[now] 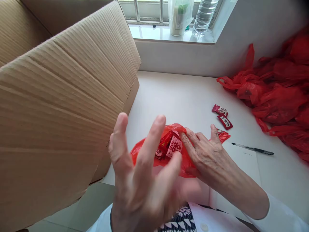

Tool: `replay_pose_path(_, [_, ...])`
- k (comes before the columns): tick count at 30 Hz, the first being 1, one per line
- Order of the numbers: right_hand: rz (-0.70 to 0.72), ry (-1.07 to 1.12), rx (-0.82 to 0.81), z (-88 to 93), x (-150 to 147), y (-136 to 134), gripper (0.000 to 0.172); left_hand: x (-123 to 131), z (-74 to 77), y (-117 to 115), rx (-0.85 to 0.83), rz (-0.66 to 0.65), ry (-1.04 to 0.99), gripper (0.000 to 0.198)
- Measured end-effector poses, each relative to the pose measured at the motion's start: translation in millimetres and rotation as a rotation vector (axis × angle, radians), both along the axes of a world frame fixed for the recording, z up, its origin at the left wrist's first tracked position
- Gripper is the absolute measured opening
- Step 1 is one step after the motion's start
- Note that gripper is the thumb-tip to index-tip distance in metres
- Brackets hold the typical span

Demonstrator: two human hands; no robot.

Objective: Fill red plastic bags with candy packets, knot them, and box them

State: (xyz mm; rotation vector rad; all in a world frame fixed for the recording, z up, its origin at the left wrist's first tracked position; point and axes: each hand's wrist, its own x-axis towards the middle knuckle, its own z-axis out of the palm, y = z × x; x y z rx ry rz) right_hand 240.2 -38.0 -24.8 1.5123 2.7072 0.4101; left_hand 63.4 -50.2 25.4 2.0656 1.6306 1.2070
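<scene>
A red plastic bag (145,145) lies open on the white table in front of me. Inside it show a pink printed packet (174,146) and some red wrapped packets (164,141). My right hand (202,151) grips the bag's right side, fingers at its rim and the thumb partly hidden. Raised nearer the camera, my left hand (145,180) has its fingers spread, slightly blurred, and holds nothing. It covers part of the bag. Beyond my right hand are two small dark-red packets (225,122), and red wrapping (224,136) shows just behind it.
A large open cardboard box (72,106) fills the left side. Several knotted red bags (280,100) are heaped at the right. A black pen (253,149) lies by a white paper (243,161). On the windowsill stand a water bottle (205,16) and a bagged container (178,22).
</scene>
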Motion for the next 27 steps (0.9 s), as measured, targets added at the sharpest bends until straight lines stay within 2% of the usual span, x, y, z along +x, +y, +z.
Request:
replay_pose_path(1, [-0.012,0.012,-0.002,1.0,1.0,1.1,0.064,-2.9,-4.6,6.1,-0.02,-0.032,0.177,0.008])
replay_pose_path(3, [-0.044,0.028,0.003,2.8,6.0,4.2,0.062,-13.2,-15.5,16.9,-0.09,-0.032,0.517,0.015])
replay_pose_path(5, [-0.072,0.057,0.028,5.8,14.1,7.2,0.055,-24.1,-24.6,22.4,-0.194,0.009,0.657,0.014])
replay_pose_path(7, [-0.065,0.104,0.077,12.7,21.6,7.7,0.044,-30.6,-29.0,21.5,-0.255,0.03,0.658,0.016])
replay_pose_path(9, [0.016,0.181,0.13,24.4,23.7,4.5,0.037,-32.0,-29.0,16.6,-0.282,0.004,0.607,0.035])
replay_pose_path(11, [0.188,0.284,0.167,36.2,16.9,-0.9,0.034,-30.6,-27.0,11.6,-0.283,-0.046,0.542,0.057])
replay_pose_path(13, [0.377,0.366,0.16,39.3,2.3,-5.4,0.032,-29.3,-25.3,8.8,-0.261,-0.093,0.498,0.067])
replay_pose_path(15, [0.425,0.368,0.1,28.0,-14.4,-5.4,0.032,-29.7,-24.7,8.2,-0.25,-0.117,0.486,0.065])
replay_pose_path(18, [0.291,0.253,-0.06,-9.7,-26.0,3.4,0.046,-31.7,-24.8,9.3,-0.39,-0.101,0.537,0.051])
replay_pose_path(20, [0.262,0.157,-0.129,-35.0,-20.0,10.4,0.06,-32.4,-24.9,10.5,-0.541,-0.088,0.594,0.038])
replay_pose_path(22, [0.278,0.098,-0.138,-50.0,-6.8,14.1,0.066,-32.0,-24.6,11.5,-0.659,-0.071,0.64,0.034])
replay_pose_path(24, [0.297,0.067,-0.139,-51.7,7.5,13.9,0.066,-31.2,-23.7,11.9,-0.704,-0.059,0.631,0.029])
replay_pose_path(27, [0.294,0.085,-0.2,-35.9,22.9,13.7,0.061,-30.6,-21.0,10.5,-0.688,-0.087,0.53,0.011])
